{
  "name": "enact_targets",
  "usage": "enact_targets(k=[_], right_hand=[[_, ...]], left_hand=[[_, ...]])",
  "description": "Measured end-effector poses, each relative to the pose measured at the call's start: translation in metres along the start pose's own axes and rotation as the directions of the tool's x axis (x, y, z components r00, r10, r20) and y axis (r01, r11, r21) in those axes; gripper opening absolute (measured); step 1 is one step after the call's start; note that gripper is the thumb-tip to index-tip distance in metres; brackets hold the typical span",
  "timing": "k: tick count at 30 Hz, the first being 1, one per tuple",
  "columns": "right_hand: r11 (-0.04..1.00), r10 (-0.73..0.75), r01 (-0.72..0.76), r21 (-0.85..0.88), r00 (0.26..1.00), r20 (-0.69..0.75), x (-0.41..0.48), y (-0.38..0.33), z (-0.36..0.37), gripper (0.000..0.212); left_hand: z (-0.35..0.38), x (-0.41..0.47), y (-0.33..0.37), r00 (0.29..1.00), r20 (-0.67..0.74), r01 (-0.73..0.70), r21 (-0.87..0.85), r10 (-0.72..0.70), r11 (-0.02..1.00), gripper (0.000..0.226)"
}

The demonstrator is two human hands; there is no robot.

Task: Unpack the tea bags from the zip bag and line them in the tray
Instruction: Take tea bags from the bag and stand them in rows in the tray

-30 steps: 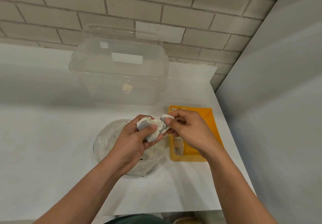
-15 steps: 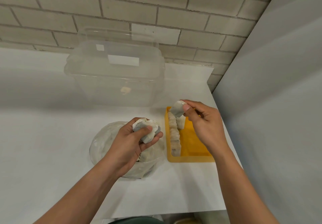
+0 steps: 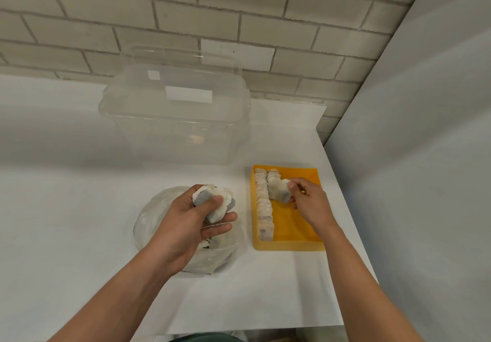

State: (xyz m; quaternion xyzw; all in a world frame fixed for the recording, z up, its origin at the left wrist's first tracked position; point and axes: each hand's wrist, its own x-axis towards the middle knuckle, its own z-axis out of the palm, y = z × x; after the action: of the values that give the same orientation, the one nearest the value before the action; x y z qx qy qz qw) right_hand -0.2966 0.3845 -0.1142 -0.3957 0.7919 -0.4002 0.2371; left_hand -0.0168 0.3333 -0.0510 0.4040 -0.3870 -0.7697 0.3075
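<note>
My right hand (image 3: pixel 305 200) pinches one tea bag (image 3: pixel 282 194) in its fingers, low inside the yellow tray (image 3: pixel 292 246), at the near end of the short second row beside the full row (image 3: pixel 263 206) along the left wall. My left hand (image 3: pixel 191 222) grips a bunch of tea bags (image 3: pixel 212 200) over the clear zip bag (image 3: pixel 151 222) lying on the white worktop (image 3: pixel 66 208).

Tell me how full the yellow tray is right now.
Partly full. The yellow tray has one full row along its left wall and a short second row begun; the right hand holds another tea bag there.
</note>
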Motion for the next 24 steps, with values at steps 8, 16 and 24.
enact_targets(k=[8,16,24], right_hand=[[1.000,0.005,-0.005,-0.009,0.999,0.039,0.014,0.014,0.017,0.016],[0.993,0.054,-0.048,0.104,0.997,-0.054,0.020,0.019,0.021,0.015],[0.992,0.122,-0.123,-0.010,0.992,-0.039,0.018,0.023,0.017,0.041]], left_hand=[[-0.003,-0.001,0.000,1.000,-0.008,0.010,-0.016,-0.010,1.000,0.016],[-0.006,0.003,-0.002,0.999,-0.033,0.003,-0.016,-0.004,1.000,0.019],[-0.003,0.002,0.001,1.000,-0.023,0.006,-0.040,-0.007,0.999,0.019]])
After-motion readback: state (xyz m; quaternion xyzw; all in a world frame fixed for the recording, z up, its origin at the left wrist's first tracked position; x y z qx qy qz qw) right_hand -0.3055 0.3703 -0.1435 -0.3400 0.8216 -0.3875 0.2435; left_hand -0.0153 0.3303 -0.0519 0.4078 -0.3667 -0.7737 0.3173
